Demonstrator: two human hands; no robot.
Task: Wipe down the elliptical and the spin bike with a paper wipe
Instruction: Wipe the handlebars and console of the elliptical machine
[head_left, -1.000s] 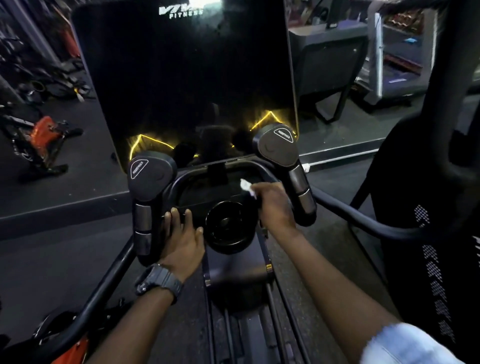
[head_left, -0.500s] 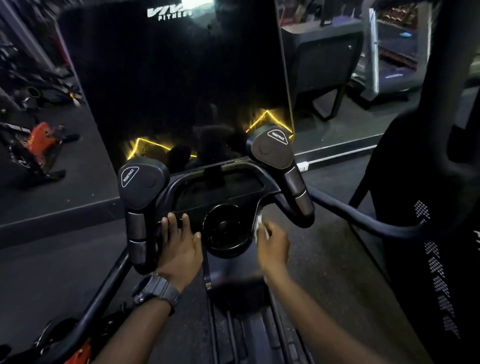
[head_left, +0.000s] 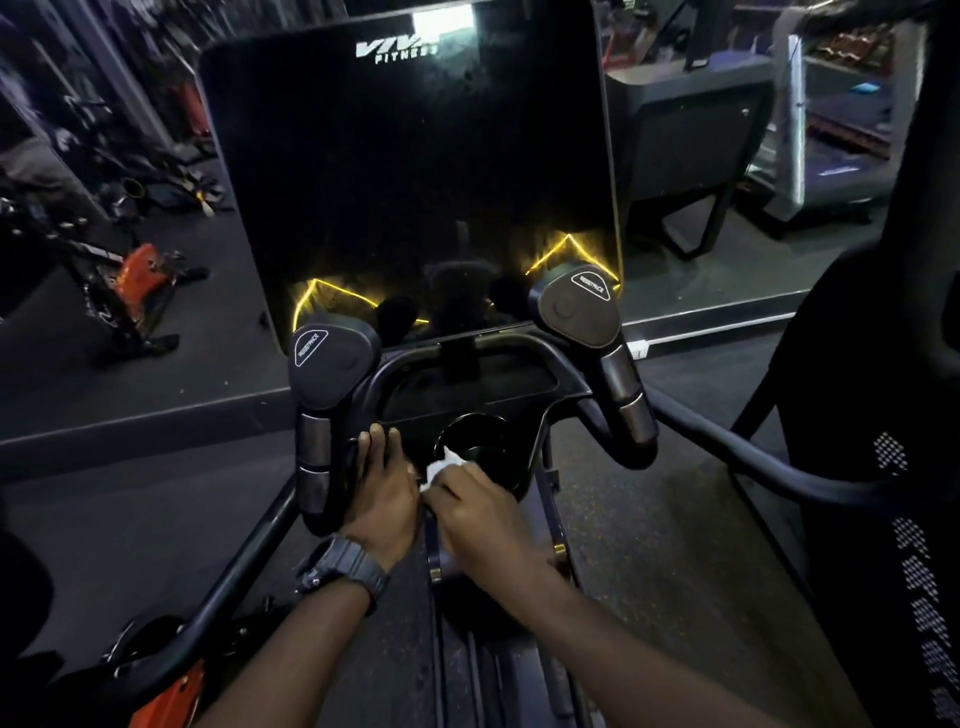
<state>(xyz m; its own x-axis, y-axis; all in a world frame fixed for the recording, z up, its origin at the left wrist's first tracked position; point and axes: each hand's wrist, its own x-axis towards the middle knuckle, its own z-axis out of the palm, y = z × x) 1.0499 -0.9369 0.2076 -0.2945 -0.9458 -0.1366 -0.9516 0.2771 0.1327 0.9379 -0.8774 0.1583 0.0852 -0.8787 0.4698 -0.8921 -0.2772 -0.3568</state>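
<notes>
I stand at the elliptical, whose large black screen (head_left: 410, 182) rises above a black console tray (head_left: 467, 395) with a round cup holder (head_left: 475, 441). My right hand (head_left: 480, 512) grips a small white paper wipe (head_left: 441, 467) against the cup holder's near-left rim. Just left of it, my left hand (head_left: 384, 488), a black watch on its wrist, rests with straight fingers on the console beside the left resistance grip (head_left: 330, 374). The right resistance grip (head_left: 582, 312) stands untouched. An orange spin bike (head_left: 137, 280) is on the floor at far left.
Curved black handlebar arms run out at lower left (head_left: 223, 582) and right (head_left: 753, 457). A wide black upright (head_left: 883, 467) fills the right edge. A mirror wall behind reflects a treadmill (head_left: 810, 130) and floor clutter at upper left.
My right hand has carried the wipe from the tray's upper right, down around the cup holder, to its near-left rim beside my left hand. The left hand has stayed put.
</notes>
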